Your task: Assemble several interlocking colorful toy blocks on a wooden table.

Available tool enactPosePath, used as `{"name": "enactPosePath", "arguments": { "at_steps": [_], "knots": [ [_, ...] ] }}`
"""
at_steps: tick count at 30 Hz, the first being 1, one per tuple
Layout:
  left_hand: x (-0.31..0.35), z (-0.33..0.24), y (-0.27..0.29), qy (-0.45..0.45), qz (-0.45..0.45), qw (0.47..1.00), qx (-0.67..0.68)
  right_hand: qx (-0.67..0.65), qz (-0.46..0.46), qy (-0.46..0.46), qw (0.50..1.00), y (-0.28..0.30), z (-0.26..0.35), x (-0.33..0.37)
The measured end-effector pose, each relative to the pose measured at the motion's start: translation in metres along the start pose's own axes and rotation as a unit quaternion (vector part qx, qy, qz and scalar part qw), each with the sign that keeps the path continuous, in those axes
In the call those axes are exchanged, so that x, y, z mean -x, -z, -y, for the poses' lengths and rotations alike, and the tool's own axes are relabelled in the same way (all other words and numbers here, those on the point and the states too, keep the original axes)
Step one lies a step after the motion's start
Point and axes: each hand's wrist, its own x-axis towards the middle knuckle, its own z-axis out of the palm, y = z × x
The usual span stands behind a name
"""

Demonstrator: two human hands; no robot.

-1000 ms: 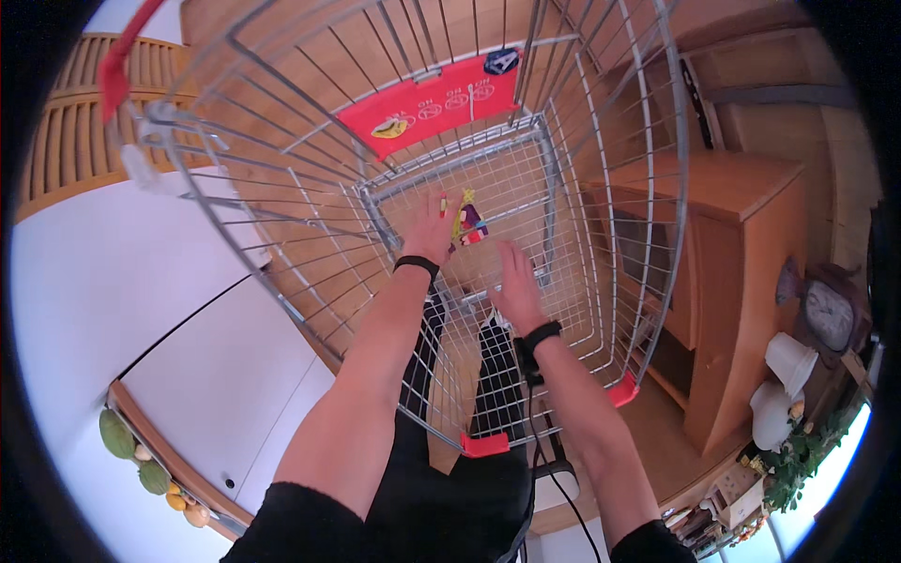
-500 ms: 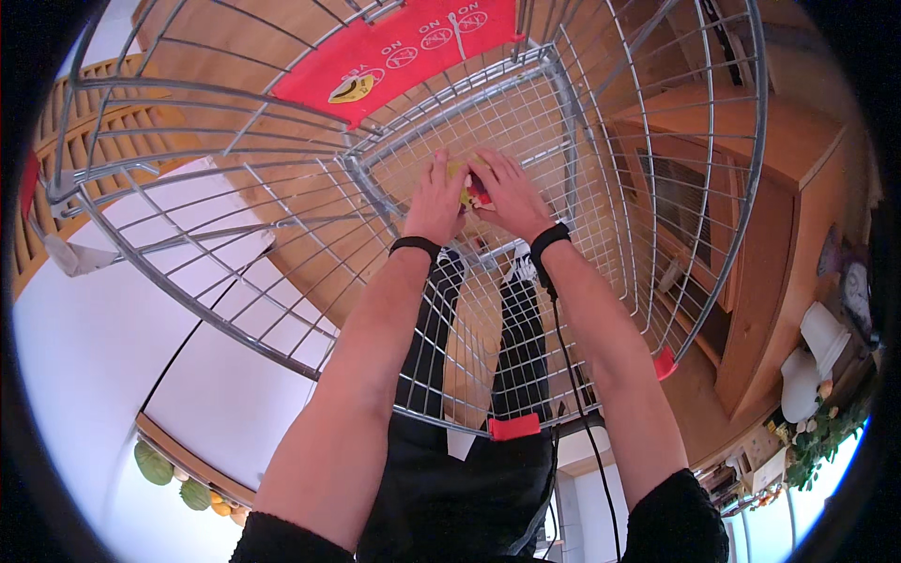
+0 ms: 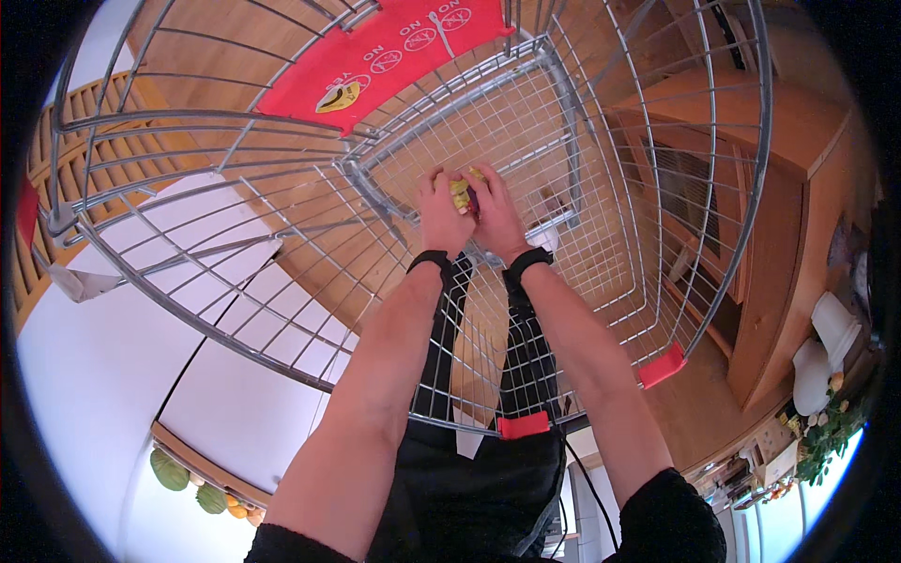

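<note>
Both of my hands are down inside a wire shopping cart (image 3: 765,122), low over its mesh floor. Between them is a small package (image 3: 459,195) with yellow and dark red or purple parts. My left hand (image 3: 444,218) curls its fingers around the package's left side. From the other side my right hand (image 3: 496,214) closes on it, fingers bent over the top. Most of the package is hidden by the hands, so its exact kind cannot be made out. A dark band circles each wrist.
A red printed panel (image 3: 375,66) hangs on the cart's far side. Red caps (image 3: 523,426) sit on its near rim. To the right stands a wooden cabinet (image 3: 788,272); at the left are a slatted wooden piece (image 3: 84,141) and white panels (image 3: 84,366). Beyond lie green cabbages (image 3: 169,469).
My hands have drawn slightly nearer to me and turned, and more of the package's yellow part shows now. The cart has shifted slightly in view.
</note>
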Motion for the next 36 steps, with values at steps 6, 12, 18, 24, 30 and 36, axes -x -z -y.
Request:
{"name": "enactPosePath", "arguments": {
  "at_steps": [6,12,18,24,30,36],
  "knots": [
    [0.013,0.01,-0.003,0.026,-0.024,0.999,0.03,0.023,-0.03,0.012,0.999,-0.001,0.01,0.006],
    [0.012,0.012,0.01,0.02,0.012,1.0,0.016,0.013,0.053,0.036,0.998,0.015,-0.003,-0.011],
    [0.012,0.001,0.014,0.061,0.03,0.997,0.031,-0.114,0.016,-0.039,0.993,0.009,-0.003,-0.001],
    [0.013,-0.004,0.023,0.045,0.059,0.997,-0.007,-0.162,-0.04,-0.084,0.982,0.01,0.012,0.009],
    [0.026,-0.033,0.035,0.056,0.132,0.988,-0.055,-0.173,-0.024,-0.166,0.971,0.03,0.025,0.03],
    [0.047,-0.077,0.035,0.104,0.262,0.956,-0.081,-0.134,0.049,-0.191,0.971,0.09,0.045,0.066]
  ]
}}
